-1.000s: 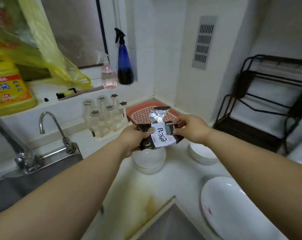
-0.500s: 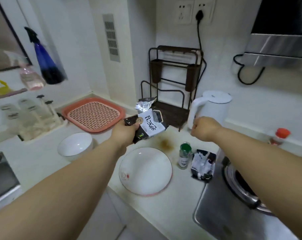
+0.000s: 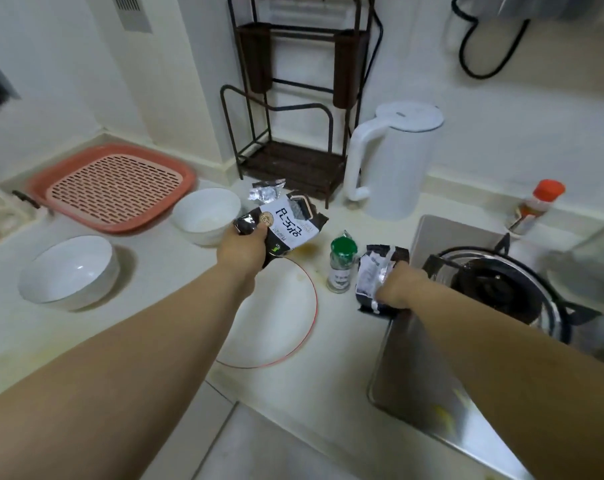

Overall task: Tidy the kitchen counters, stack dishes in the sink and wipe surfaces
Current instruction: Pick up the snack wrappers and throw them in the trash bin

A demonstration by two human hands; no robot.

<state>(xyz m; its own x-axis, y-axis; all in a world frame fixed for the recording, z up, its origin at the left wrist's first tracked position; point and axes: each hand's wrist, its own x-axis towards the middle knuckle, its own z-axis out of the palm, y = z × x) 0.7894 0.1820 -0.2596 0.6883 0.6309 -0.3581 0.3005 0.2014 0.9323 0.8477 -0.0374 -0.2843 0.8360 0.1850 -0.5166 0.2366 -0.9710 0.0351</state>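
The white plate (image 3: 276,320) is lying nearest on the tabletop (image 3: 338,344). The right hand (image 3: 399,284) is clenching a crumpled packet (image 3: 371,275) beside the stove (image 3: 494,289). The left hand (image 3: 245,249) is gripping a black-and-white packet (image 3: 288,226) above the plate. Two white bowls (image 3: 70,271) are sitting further left, near the pink tray (image 3: 113,185).

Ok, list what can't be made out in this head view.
- Right hand: its fingers are buried in the crumpled packet, so the grip is unclear.
- White plate: its left part is covered by the left forearm.
- Spice jar: label print too small to read.
- Pot over the stove: blurred, cut by the right edge.
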